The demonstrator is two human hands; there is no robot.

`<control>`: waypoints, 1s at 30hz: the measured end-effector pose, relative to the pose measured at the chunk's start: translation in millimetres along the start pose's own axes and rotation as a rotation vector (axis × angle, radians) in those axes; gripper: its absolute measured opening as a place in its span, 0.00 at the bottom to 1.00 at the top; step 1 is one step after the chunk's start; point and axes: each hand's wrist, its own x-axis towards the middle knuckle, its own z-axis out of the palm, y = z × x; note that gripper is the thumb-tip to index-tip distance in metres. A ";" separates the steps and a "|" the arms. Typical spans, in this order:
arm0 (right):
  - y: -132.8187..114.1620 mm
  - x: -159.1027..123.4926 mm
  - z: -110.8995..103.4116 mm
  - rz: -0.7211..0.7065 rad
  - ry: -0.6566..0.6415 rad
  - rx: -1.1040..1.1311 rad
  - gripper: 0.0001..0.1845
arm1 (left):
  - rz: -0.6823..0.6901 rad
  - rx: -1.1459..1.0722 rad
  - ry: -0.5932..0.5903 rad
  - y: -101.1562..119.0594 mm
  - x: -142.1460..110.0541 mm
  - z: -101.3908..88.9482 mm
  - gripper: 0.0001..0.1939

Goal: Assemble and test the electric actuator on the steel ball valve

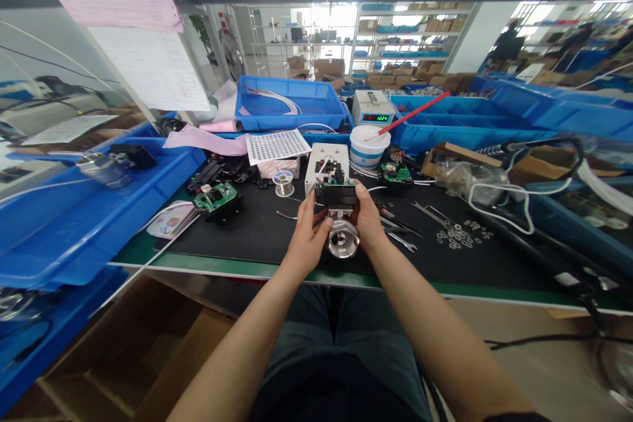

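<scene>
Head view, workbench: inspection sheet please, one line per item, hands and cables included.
Surface: black mat on a green bench top.
Job's things: black housing with electronics on top, round metal fitting beneath it.
Clutter: loose nuts, open-ended wrench, solder spool, green circuit board at left.
Grippers: nothing seen; the bare left hand and right hand hold the housing from either side.
Cables: white cable crosses the front edge at left; more cables at right.
Surroundings: blue tray behind, lit display, shelving farther back.
</scene>
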 end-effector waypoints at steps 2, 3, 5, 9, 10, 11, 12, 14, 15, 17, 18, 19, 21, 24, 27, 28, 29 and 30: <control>0.7 -0.2 -0.6 0.001 -0.010 0.001 0.39 | -0.002 0.000 0.002 0.1 -0.9 -0.2 0.31; 0.8 -0.4 -0.7 0.002 -0.014 0.001 0.39 | -0.001 0.001 0.003 0.1 -1.3 -0.4 0.31; 0.7 -1.0 -0.9 -0.001 -0.019 -0.001 0.39 | 0.002 0.004 0.006 -0.4 -2.0 -0.8 0.31; 0.8 -2.6 -1.4 -0.010 -0.020 -0.011 0.39 | -0.002 0.013 0.017 -2.4 -3.5 -2.0 0.32; 1.0 -3.0 -1.6 -0.011 -0.020 -0.012 0.39 | -0.005 0.015 0.019 -2.8 -4.0 -2.3 0.32; 1.3 -3.5 -1.8 -0.011 -0.021 -0.012 0.40 | -0.007 0.016 0.021 -3.1 -4.5 -2.6 0.32; 1.6 -4.0 -2.0 -0.011 -0.023 -0.010 0.40 | -0.009 0.017 0.021 -3.2 -5.1 -2.8 0.32; 1.9 -5.1 -2.4 -0.015 -0.027 -0.005 0.41 | -0.008 0.019 0.019 -2.8 -6.0 -2.8 0.32; 1.9 -5.6 -2.6 -0.016 -0.032 -0.004 0.42 | -0.007 0.021 0.018 -2.4 -6.4 -2.7 0.32; 1.7 -6.5 -3.0 -0.017 -0.039 -0.003 0.42 | -0.003 0.024 0.018 -1.5 -6.8 -2.3 0.31; 1.5 -6.9 -3.2 -0.016 -0.042 -0.004 0.42 | -0.002 0.026 0.019 -1.0 -7.0 -2.0 0.31; 1.3 -7.4 -3.3 -0.014 -0.044 -0.007 0.43 | 0.000 0.029 0.020 -0.7 -7.1 -1.8 0.31; 0.9 -8.3 -3.1 -0.017 -0.043 -0.012 0.43 | 0.003 0.036 0.021 -0.6 -7.3 -1.5 0.31; 0.3 -9.7 -1.9 -0.029 -0.036 -0.017 0.43 | 0.007 0.043 0.024 -1.4 -8.1 -1.6 0.31; 0.0 -10.4 -0.6 -0.032 -0.031 -0.018 0.44 | 0.006 0.046 0.025 -2.4 -9.0 -1.9 0.31; 0.0 -10.5 -0.4 -0.032 -0.029 -0.017 0.44 | 0.006 0.047 0.025 -2.5 -9.2 -2.0 0.31; 0.0 -10.5 -0.4 -0.032 -0.029 -0.015 0.44 | 0.005 0.047 0.025 -2.5 -9.4 -2.0 0.31; 0.0 -10.6 -0.4 -0.034 -0.030 -0.013 0.44 | 0.005 0.046 0.025 -2.4 -9.5 -2.0 0.31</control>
